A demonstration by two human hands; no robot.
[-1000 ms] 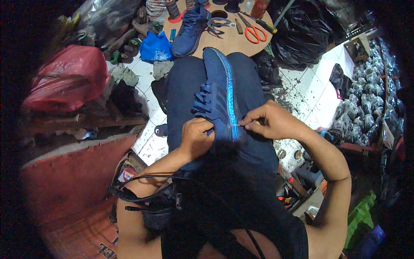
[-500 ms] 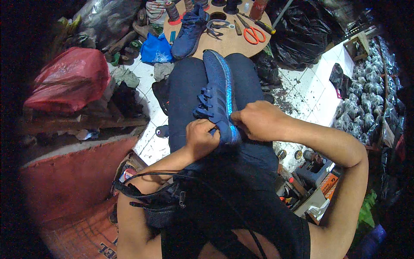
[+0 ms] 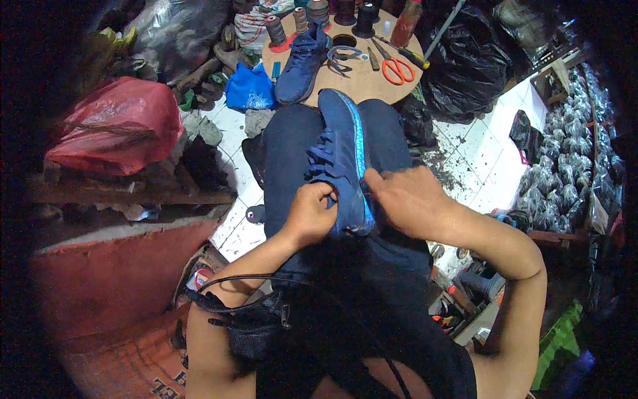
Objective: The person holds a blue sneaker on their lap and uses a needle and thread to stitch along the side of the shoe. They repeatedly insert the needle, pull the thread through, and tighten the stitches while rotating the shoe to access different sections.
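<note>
A dark blue sneaker [image 3: 343, 143] with a bright blue and white sole edge lies lengthwise across my lap, toe pointing away. My left hand [image 3: 312, 211] is closed on its collar near the heel, thumb and forefinger pinching the edge. On the other side, my right hand [image 3: 409, 199] is curled with its fingertips against the sole edge near the heel. Whatever those right fingers may hold is too small or hidden to see. The matching sneaker [image 3: 297, 73] rests on the round wooden tabletop [image 3: 359, 86] beyond my knees.
Several thread spools [image 3: 276, 32], orange-handled scissors [image 3: 397, 70] and a yellow-and-black-handled tool [image 3: 415, 60] sit on the tabletop. A red plastic bag [image 3: 116, 126] lies left, a blue bag [image 3: 250, 88] by the table. Black bags [image 3: 468, 60] and many small wrapped bundles [image 3: 561, 159] stand right.
The whole view has shifted slightly, so the scene sits lower. My right hand has rotated, its back now more visible, still at the sole edge. My left hand keeps its grip on the collar.
</note>
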